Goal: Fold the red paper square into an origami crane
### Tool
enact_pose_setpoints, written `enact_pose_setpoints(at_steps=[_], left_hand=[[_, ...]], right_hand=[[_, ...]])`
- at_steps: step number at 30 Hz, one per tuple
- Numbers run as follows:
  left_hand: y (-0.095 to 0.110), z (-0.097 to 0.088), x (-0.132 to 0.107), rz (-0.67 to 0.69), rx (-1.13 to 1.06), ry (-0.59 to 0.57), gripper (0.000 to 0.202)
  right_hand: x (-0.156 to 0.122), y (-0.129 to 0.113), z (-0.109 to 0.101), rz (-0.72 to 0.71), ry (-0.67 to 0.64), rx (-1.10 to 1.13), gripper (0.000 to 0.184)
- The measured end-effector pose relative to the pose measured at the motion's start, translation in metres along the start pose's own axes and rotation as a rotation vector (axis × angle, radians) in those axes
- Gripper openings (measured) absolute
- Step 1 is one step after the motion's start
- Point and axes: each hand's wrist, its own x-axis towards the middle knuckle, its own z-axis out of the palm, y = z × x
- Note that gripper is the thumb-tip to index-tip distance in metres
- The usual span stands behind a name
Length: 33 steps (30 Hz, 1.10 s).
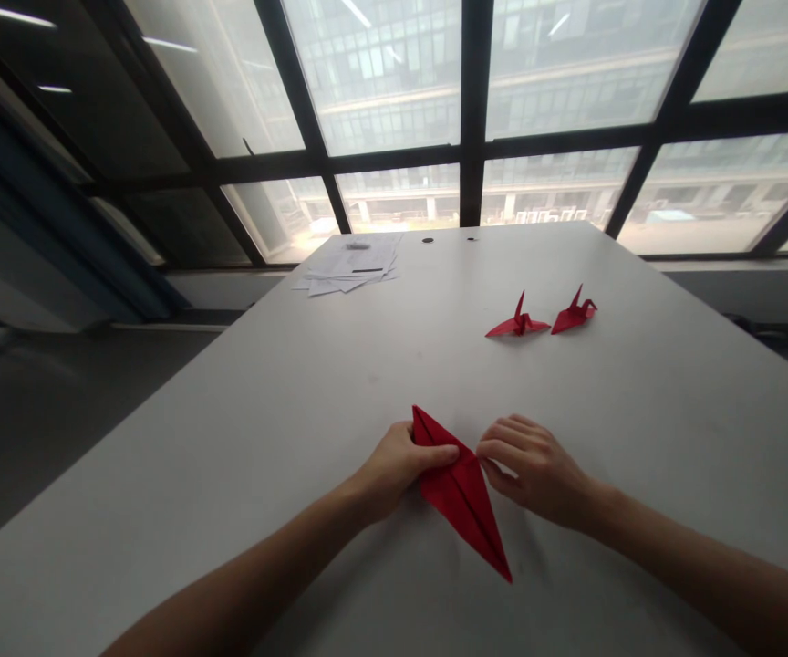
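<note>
A sheet of red origami paper (463, 500), folded into a long diamond, is held just above the near part of the table. My left hand (400, 464) grips its left side, thumb flat on top and the other fingers hidden beneath. At the diamond's right corner, my right hand (527, 464) pinches the paper's edge between thumb and fingertips. A crease runs lengthwise down the diamond, whose lower tip points toward me and to the right. Farther off stand two finished red paper cranes, a left one (518, 324) and a right one (574, 313).
The white table (285, 438) stretches toward large dark-framed windows (380, 91). Loose printed sheets (349, 265) lie at its far left, with a dark pen-like strip (368, 270) on them. A round dark cable hole (428, 240) sits near the far edge.
</note>
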Motion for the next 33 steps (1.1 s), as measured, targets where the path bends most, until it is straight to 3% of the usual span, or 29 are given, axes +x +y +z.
enact_pose_setpoints(at_steps=[12, 26, 33], left_hand=[[0.0075, -0.0065, -0.0032, -0.073, 0.158, -0.118, 0.019], [0.0053, -0.0071, -0.0016, -0.086, 0.150, -0.097, 0.017], [0.0068, -0.0051, -0.0035, -0.053, 0.197, -0.124, 0.017]], right_hand=[[-0.0026, -0.0049, -0.0027, 0.085, -0.138, 0.315, 0.014], [-0.0030, -0.0025, -0.0056, -0.065, -0.105, 0.060, 0.017], [-0.0041, -0.0057, 0.0010, -0.056, -0.108, 0.066, 0.014]])
